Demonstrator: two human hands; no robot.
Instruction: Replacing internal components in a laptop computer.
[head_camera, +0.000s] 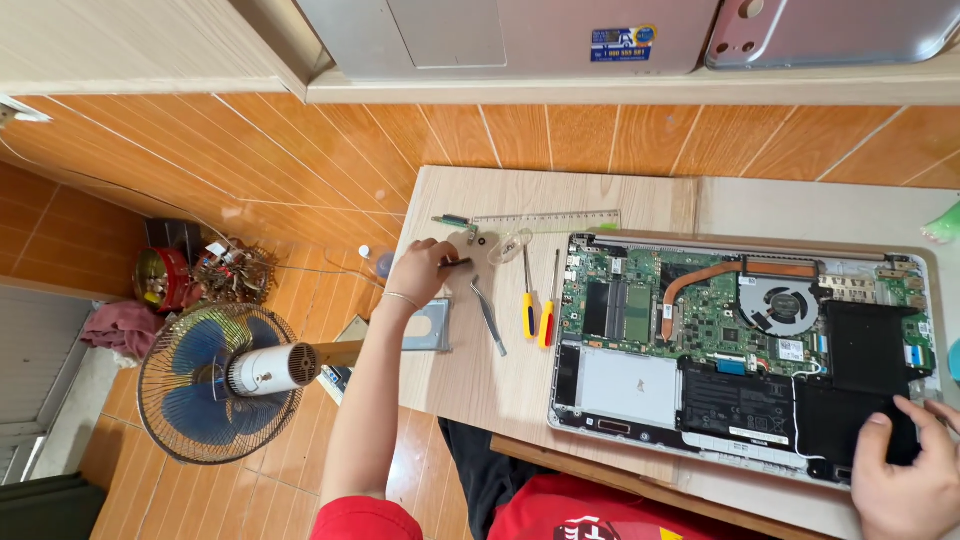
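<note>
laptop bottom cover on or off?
Off. The laptop lies with motherboard, fan, copper heat pipe and battery exposed; the right hand rests on its black corner part.

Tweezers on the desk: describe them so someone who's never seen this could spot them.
Start at the opened laptop on the wooden desk. Left of it lie two screwdrivers with yellow and red handles. The tweezers are next left: bare grey metal, slanted, no coloured handle.

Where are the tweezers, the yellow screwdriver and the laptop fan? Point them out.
tweezers (489, 318), head view, middle of the arms
yellow screwdriver (528, 316), head view, handle
laptop fan (777, 304), head view, hub
</note>
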